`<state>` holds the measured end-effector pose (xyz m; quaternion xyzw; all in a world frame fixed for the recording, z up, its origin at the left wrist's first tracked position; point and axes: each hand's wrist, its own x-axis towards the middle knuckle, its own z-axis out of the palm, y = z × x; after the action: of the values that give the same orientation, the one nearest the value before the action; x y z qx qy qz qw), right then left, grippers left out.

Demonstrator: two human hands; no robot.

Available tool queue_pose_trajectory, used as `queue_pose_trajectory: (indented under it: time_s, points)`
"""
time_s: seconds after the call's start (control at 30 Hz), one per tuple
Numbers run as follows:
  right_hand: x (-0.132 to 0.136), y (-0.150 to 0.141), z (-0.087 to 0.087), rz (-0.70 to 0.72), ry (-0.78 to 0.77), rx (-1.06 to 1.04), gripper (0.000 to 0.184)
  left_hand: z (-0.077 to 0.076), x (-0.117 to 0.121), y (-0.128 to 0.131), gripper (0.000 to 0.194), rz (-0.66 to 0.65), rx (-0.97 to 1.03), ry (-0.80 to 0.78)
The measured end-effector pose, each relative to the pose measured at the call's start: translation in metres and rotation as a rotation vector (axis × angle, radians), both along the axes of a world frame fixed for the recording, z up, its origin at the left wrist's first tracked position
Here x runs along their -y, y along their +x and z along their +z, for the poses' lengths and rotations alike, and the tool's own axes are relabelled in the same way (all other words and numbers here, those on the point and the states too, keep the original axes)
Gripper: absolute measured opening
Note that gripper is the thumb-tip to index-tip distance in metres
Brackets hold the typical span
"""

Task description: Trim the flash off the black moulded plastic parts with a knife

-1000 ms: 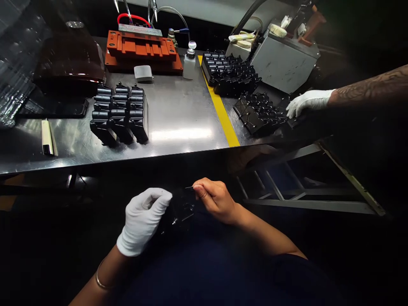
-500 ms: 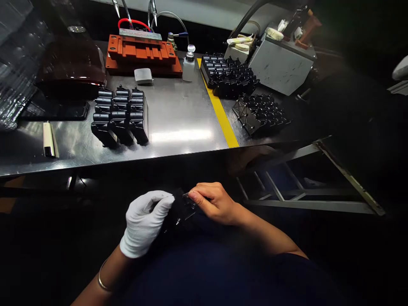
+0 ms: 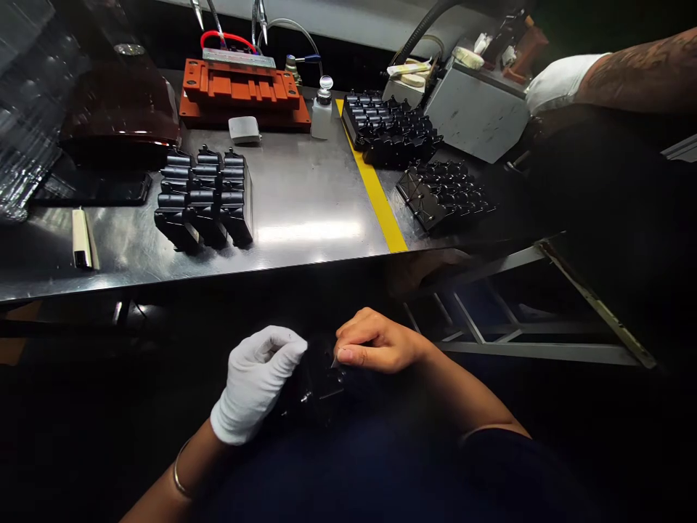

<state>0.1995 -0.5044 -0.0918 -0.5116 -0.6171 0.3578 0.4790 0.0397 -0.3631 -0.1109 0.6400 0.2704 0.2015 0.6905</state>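
Observation:
My left hand (image 3: 261, 381), in a white glove, pinches the edge of a dark black plastic part (image 3: 321, 388) in front of my body. Small bright highlights show on the part, but its outline mostly melts into the dark clothing. Against its upper right side is my right hand (image 3: 381, 341), bare, with thumb and fingers closed on a thin blade-like tool (image 3: 334, 361). Only a short tip of that tool shows, pointing down at the part. The rest is hidden inside the fingers.
Black moulded parts stand in a group (image 3: 204, 200) on the metal bench (image 3: 305, 189), and more (image 3: 389, 127) lie past the yellow tape (image 3: 375, 196). Behind are an orange fixture (image 3: 242, 91) and a pump bottle (image 3: 323, 112). Another person's gloved hand (image 3: 560, 83) is by a grey box (image 3: 479, 109).
Both my hands have shifted slightly right with the black part. The tool tip has turned from pointing left to pointing down. Another person's gloved arm has come in at the upper right.

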Motion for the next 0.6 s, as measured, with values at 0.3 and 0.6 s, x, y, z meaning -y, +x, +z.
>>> queue_pose_trajectory:
  time_s: [0.3, 0.6]
  points:
    - [-0.003, -0.014, -0.007, -0.337, 0.125, 0.302, 0.021, -0.009, -0.005, 0.000, 0.029, 0.134, -0.020, -0.023]
    - [-0.002, -0.016, -0.002, -0.346, 0.158, 0.413, 0.027, -0.009, -0.005, -0.001, 0.030, 0.122, -0.038, 0.018]
